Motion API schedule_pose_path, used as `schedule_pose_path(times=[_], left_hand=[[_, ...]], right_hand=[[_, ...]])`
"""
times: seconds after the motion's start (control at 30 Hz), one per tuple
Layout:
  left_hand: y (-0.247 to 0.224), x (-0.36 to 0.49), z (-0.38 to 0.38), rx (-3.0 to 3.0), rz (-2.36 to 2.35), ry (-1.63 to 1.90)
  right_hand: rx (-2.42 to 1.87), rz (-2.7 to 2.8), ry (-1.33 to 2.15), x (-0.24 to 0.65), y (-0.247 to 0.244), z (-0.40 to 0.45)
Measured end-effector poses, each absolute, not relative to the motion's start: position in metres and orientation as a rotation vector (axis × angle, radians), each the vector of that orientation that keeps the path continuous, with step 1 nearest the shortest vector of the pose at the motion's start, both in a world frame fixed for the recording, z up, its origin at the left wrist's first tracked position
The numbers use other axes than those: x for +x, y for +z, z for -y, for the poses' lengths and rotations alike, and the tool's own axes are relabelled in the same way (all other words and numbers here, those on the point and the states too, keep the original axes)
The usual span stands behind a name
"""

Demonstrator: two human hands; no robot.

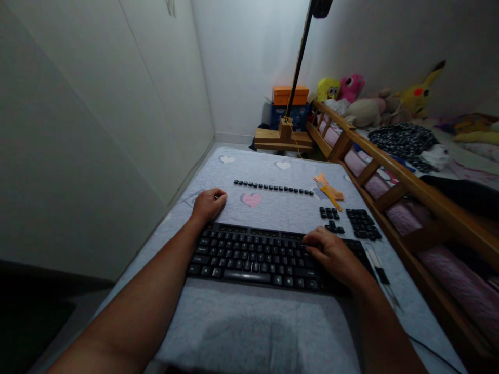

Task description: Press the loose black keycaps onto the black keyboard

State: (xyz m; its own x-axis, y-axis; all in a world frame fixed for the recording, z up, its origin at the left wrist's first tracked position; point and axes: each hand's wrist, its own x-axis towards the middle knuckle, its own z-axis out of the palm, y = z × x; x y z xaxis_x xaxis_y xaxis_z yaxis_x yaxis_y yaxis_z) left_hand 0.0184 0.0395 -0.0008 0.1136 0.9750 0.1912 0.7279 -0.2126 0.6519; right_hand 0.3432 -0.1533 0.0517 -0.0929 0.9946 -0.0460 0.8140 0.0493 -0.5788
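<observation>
A black keyboard (249, 254) lies across the light patterned cloth, with its main block of keys in place. My right hand (322, 246) is over the keyboard's right part, thumb and fingers curled towards each other at the upper right of the main keys; what they hold, if anything, is too small to tell. Just beyond the keyboard's upper left corner my left hand (209, 204) rests on the cloth, fingers curled in around something I cannot make out. Farther back runs a row of loose black keycaps (273, 187). More loose keycaps (362, 224) lie grouped beyond the keyboard's right end.
A yellow-handled brush (331, 197) rests on an orange cloth (336, 194) at the back right. A wire tool (382, 275) lies right of the keyboard. A wooden bed rail (374, 156) borders the right side; a lamp-like stand (298, 62) rises behind the table (249, 322).
</observation>
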Motion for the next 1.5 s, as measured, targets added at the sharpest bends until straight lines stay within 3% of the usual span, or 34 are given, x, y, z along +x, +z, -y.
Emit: schedule_pose_path(times=[0.7,1.5], left_hand=[[-0.004,0.017,-0.042,2.009,-1.665,0.823],[-0.003,0.017,-0.041,2.0,-1.65,0.834]], right_hand=[[-1.883,2.035,0.468,0.332,0.043,0.151],[-1.841,2.058,0.503,0.327,0.043,0.15]])
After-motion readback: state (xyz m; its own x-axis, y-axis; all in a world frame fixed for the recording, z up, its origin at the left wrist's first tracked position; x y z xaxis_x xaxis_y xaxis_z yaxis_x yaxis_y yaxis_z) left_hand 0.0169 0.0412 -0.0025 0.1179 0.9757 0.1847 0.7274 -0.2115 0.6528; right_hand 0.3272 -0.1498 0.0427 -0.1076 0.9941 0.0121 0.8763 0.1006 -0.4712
